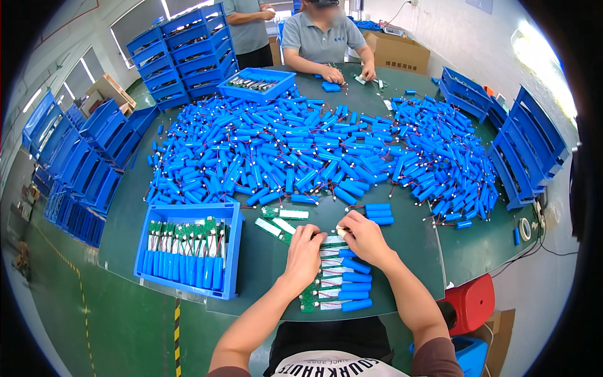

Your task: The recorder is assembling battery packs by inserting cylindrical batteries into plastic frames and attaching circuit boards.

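Observation:
In front of me lies a column of green circuit boards (328, 293) with white strips, several joined by thin red wires to blue cylindrical battery cells (356, 277). My left hand (304, 254) is closed at the left end of the topmost circuit board (334, 240), its fingertips pressed on that end. My right hand (364, 239) pinches a small white connector (341, 232) just above the same board. Two loose circuit boards (286, 214) lie beyond my left hand. A few blue cells (379, 213) sit beyond my right hand. The fingers partly cover the connector and board.
A blue tray (236, 251) at left holds rows of cells with boards. A large heap of blue cells (276, 144) covers the table's middle. Stacked blue trays (182, 56) stand at both sides. Across the table a person (323, 41) handles cells; another stands behind. A red stool (470, 305) is at right.

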{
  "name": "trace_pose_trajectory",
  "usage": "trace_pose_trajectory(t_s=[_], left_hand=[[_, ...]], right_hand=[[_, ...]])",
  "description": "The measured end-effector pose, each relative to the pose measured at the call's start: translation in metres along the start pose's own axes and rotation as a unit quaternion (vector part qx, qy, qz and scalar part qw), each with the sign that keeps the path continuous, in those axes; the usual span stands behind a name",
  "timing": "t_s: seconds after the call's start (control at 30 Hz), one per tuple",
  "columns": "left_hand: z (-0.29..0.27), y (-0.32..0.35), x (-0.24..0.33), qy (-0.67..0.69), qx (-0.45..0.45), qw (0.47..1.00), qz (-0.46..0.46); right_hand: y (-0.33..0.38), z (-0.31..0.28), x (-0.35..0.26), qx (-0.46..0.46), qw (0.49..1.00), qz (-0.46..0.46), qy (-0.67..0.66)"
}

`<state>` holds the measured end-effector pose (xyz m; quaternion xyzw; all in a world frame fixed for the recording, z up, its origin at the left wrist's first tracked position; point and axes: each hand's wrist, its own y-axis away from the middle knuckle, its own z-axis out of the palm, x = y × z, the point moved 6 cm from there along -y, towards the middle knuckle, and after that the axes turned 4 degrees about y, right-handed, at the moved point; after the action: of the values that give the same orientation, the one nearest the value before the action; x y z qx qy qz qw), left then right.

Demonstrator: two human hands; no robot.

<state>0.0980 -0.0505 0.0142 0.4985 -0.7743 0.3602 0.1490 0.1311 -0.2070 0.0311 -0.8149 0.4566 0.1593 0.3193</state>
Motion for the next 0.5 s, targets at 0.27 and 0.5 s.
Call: trace_pose_trajectory(t_s=[0.27,0.5], left_hand=[[-0.023,0.001,-0.004,0.006,0.058,0.998,-0.032],[-0.017,0.01,-0.005,0.007,0.029,0.999,-0.027]], right_hand=[[-0.001,0.005,0.005,-0.04,0.996,0.029,0.073],[0.001,0.004,-0.002,-0.023,0.995,0.019,0.095]])
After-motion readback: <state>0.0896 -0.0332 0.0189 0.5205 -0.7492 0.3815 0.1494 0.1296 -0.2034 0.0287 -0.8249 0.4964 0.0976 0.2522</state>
